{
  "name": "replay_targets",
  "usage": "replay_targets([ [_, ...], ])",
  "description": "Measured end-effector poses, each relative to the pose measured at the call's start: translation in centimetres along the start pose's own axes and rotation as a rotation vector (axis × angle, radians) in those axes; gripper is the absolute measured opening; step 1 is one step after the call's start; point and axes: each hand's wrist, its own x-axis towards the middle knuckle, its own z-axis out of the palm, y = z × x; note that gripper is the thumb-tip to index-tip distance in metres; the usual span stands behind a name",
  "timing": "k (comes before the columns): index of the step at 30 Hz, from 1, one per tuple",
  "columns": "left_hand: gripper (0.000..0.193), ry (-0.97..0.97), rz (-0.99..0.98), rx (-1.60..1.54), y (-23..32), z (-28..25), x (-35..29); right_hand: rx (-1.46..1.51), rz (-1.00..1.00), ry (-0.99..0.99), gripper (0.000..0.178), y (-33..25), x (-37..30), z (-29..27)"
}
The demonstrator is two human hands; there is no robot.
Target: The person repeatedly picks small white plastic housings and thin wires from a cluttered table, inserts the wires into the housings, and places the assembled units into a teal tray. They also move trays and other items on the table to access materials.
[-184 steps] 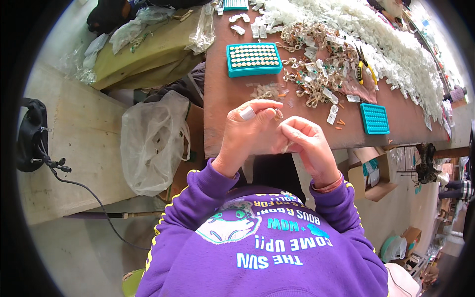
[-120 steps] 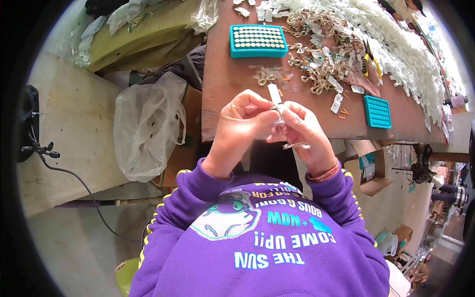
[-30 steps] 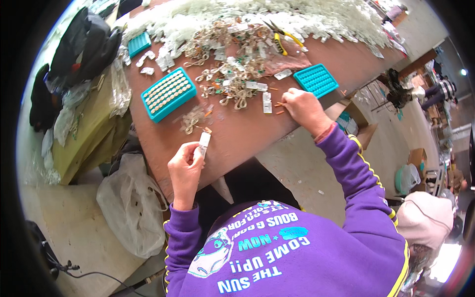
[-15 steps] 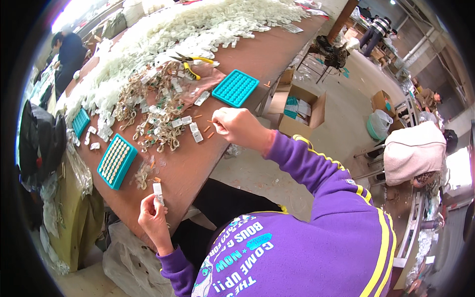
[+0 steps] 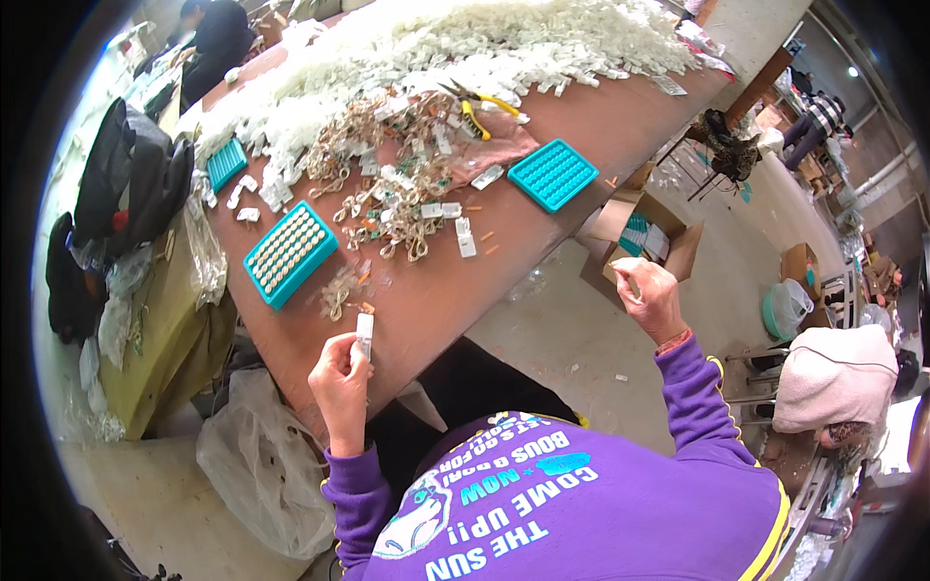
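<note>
My left hand (image 5: 339, 389), at the near edge of the table, pinches a small white plastic piece (image 5: 364, 327) upright between thumb and fingers. An orange bit (image 5: 367, 308) shows just above that piece. Out past the table's right edge, my right hand (image 5: 649, 298) is raised with its fingers closed; whether anything is in them is too small to make out. Beyond my left hand stands a teal tray (image 5: 272, 284) with rows of pale round pieces. A heap of looped cords (image 5: 392, 198) mixed with white plastic pieces lies farther back.
A second teal tray (image 5: 552, 175) with round hollows lies toward the right edge. Yellow-handled pliers (image 5: 475, 114) rest behind the cords. White plastic pieces (image 5: 436, 48) cover the far tabletop. An open cardboard box (image 5: 680, 254) stands on the floor at right. Other people work farther off.
My right hand has moved from over the table out past its right edge, toward me. The left hand keeps hold of the white plastic piece. The whole view has shifted.
</note>
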Motion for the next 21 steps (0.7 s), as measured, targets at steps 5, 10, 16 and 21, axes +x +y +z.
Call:
replay_targets([
  [5,0.012,-0.010,-0.045,-0.004,0.0,0.0,0.1,-0.171,0.140,-0.271,0.030,0.3,-1.4,1.5],
  [10,0.013,0.000,-0.023,0.014,-0.1,0.0,-0.3,0.098,0.212,-0.166,0.028,-1.5,2.3,3.8],
  [16,0.010,-0.007,0.079,0.026,-0.9,-0.1,-0.1,0.115,-0.215,-0.182,0.019,-4.7,8.9,10.6],
  [21,0.011,0.012,0.069,0.159,-0.6,-0.1,-0.2,-0.294,-0.488,-0.417,0.007,-5.0,10.7,12.8],
])
